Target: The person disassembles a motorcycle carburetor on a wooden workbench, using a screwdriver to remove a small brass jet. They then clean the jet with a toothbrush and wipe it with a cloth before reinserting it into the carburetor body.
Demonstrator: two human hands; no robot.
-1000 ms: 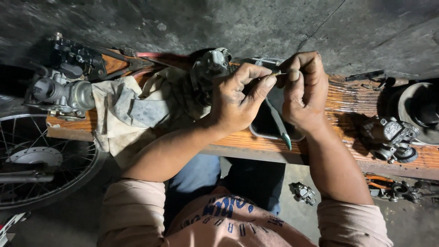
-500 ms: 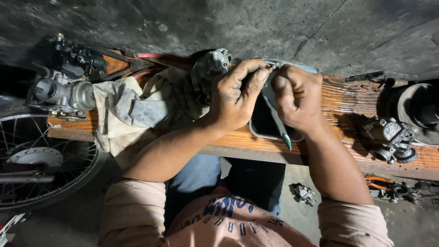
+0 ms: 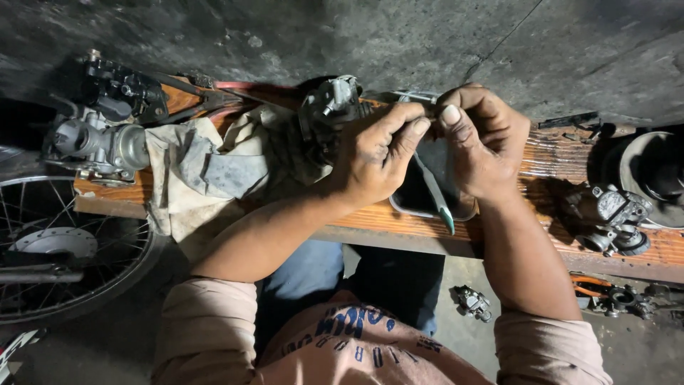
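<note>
A small part, too small to be identified, is pinched between the grips of the left hand (image 3: 374,160) and right hand (image 3: 481,146) (both clamped on it) above the dark tray (image 3: 417,199) on the bench (image 3: 556,171), and could be dropped past the tray's rim if either greasy pinch were loosened.

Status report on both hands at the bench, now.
Left hand and right hand together, pinching a small part, too small to identify. Green-tipped tool lies under them. Carburetor body sits beside the left hand. Nothing blocking.

Counted: two bare hands, left (image 3: 374,160) and right (image 3: 481,146); one spoked wheel (image 3: 68,249) lower left; one crumpled grey-white rag (image 3: 206,175); one long wooden plank bench (image 3: 563,171).
</note>
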